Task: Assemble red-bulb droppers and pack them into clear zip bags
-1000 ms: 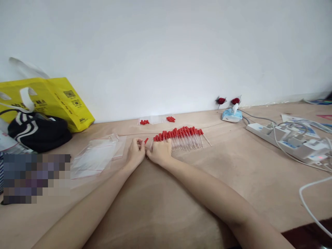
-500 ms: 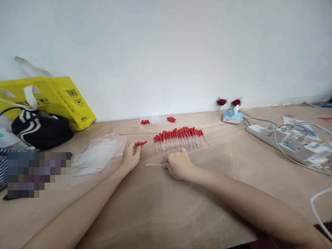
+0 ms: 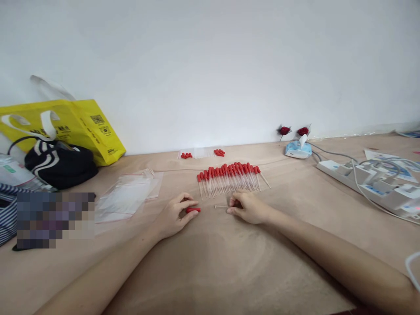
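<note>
Between the thumb and fingers of my left hand (image 3: 175, 215) is a small red rubber piece (image 3: 193, 210), close to the tabletop. My right hand (image 3: 248, 207) pinches a thin clear stick or tube (image 3: 221, 206), whose free end points left toward the red piece; the two are apart. Just behind my hands lies a row of several thin clear tubes with red tops (image 3: 229, 175), side by side. Farther back, two small heaps of red pieces (image 3: 186, 155) (image 3: 219, 152) rest at a clear plastic bag (image 3: 202, 152).
Clear zip bags (image 3: 123, 197) lie left of my left hand. A yellow bag (image 3: 105, 140) and a black pouch (image 3: 62, 166) stand at the left. At the right are a tissue pack (image 3: 298, 149), two dark red flowers (image 3: 284, 130) and a power strip (image 3: 364, 183) with cables.
My left hand has moved right and nearer to me with the red piece. My right hand has shifted right and turned, still pinching the thin stick. The view has shifted slightly.
</note>
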A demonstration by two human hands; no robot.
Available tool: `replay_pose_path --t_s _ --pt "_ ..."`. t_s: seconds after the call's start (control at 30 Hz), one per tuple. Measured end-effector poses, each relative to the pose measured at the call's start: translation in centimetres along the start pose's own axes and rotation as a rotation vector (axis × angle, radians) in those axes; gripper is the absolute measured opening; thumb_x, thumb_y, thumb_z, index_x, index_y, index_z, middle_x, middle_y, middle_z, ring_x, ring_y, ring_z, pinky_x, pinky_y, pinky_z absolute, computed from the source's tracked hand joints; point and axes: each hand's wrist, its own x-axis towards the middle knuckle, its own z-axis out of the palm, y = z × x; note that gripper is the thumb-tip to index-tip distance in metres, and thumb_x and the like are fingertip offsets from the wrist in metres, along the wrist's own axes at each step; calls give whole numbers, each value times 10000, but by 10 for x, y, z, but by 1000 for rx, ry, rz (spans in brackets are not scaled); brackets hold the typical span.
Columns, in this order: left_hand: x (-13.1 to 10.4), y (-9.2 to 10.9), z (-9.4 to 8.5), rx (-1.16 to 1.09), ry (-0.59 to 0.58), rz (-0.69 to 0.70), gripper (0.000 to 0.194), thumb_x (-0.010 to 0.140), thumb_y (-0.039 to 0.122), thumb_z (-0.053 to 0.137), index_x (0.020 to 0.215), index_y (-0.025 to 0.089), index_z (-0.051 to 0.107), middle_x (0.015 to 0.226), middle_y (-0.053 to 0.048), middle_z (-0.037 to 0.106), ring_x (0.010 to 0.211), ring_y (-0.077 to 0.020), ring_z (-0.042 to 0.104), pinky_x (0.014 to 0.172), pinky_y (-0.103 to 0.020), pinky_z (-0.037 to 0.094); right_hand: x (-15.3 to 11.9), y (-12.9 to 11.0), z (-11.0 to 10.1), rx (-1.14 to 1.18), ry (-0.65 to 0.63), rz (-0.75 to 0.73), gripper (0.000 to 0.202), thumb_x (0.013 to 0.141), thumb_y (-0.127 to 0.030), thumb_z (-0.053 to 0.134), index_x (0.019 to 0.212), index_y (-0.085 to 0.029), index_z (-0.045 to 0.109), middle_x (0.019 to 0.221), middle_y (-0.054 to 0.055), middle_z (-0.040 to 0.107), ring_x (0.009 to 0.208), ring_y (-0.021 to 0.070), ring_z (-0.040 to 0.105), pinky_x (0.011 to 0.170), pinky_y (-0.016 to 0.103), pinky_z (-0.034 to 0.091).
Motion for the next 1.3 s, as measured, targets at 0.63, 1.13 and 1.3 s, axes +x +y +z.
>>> replay_pose_path --t_s 0.63,1.13,1.3 --pt "9 23 13 -13 60 -46 169 857 240 410 948 211 549 874 -17 643 837 -173 563 783 -330 363 -7 -13 23 103 308 -222 203 876 -204 400 956 -197 586 862 52 621 799 156 541 719 320 310" --pt "9 31 15 -150 133 -147 140 813 272 484 784 181 586 718 -10 625 690 -153 557 683 -295 410 -9 -20 28 44 237 -292 170 840 -210 452 906 -184 606 723 8 582 630 111 480 704 294 263" --pt "6 33 12 -81 141 -3 129 816 238 486 775 182 593 704 -14 627 688 -154 554 711 -311 392 -10 -20 19 -64 184 -332 196 834 -187 448 925 -199 622 752 1 601 614 107 464 668 304 218"
